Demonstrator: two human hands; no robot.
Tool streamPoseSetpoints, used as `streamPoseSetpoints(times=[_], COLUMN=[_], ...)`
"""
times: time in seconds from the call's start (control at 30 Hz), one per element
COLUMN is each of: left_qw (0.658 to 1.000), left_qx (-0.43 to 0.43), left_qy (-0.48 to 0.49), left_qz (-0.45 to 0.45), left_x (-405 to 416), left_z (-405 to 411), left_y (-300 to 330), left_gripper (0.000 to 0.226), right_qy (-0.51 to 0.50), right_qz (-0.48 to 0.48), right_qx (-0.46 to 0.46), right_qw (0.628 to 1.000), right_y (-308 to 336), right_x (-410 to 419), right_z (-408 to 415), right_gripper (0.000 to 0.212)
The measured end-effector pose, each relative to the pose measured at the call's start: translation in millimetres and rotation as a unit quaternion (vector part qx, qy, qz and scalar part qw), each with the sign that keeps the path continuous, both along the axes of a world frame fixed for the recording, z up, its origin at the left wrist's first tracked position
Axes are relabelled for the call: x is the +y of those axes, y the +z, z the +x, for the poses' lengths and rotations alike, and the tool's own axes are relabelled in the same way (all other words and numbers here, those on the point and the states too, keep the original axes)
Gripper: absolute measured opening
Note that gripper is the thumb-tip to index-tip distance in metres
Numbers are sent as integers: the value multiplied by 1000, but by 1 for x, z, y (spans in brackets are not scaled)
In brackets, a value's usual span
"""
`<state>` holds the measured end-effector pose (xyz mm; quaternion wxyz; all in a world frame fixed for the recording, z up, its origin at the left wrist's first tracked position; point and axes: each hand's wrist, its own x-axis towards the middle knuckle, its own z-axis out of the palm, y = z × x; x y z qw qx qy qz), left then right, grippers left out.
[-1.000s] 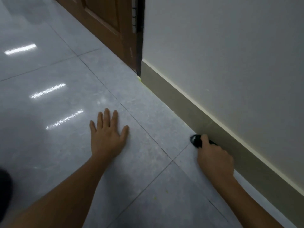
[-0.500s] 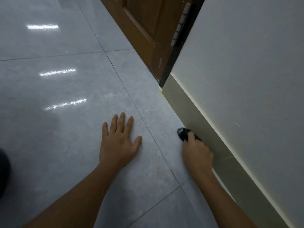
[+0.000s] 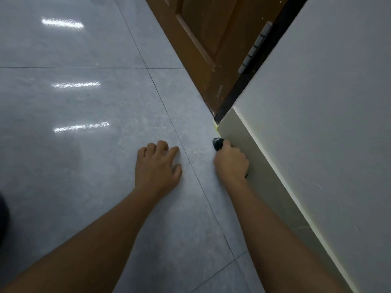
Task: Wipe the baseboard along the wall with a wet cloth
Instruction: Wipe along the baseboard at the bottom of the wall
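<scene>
The beige baseboard (image 3: 249, 149) runs along the foot of the pale wall (image 3: 328, 102) on the right, ending at the door frame. My right hand (image 3: 231, 162) is closed around a dark cloth (image 3: 218, 143), whose end sticks out past my thumb and presses against the baseboard's bottom edge close to its far end. My left hand (image 3: 157, 166) rests on the grey floor tile (image 3: 95, 166) beside it, fingers curled under, nothing in it.
A brown wooden door (image 3: 207, 43) with a metal hinge (image 3: 254, 49) and dark frame stands just beyond the baseboard's end. Glossy grey tiles with light reflections spread to the left. A dark shape (image 3: 3, 218) sits at the left edge.
My right hand has slid the cloth forward along the baseboard toward the door frame. My left hand moved forward too, and its flat, spread fingers have curled.
</scene>
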<state>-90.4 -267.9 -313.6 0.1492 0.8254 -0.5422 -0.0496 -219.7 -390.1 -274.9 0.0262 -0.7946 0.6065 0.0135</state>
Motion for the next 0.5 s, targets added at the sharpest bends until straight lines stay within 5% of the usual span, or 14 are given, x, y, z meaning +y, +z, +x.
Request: streamPoseSetpoints(times=[0.1, 0.27, 0.5], left_qw=[999, 999, 999], left_qx=[15, 18, 21], left_qy=[-11, -6, 2], left_qz=[49, 31, 32], left_x=[0, -1, -2], left_z=[13, 16, 12], left_y=[-11, -19, -17], left_gripper=[83, 84, 83], right_qy=[-25, -51, 10], right_qz=[3, -20, -15], right_qx=[-15, 19, -2], right_qw=[1000, 998, 1000], right_y=[-5, -9, -1], right_x=[18, 45, -27], right_z=[-20, -57, 34], right_gripper=[32, 34, 32])
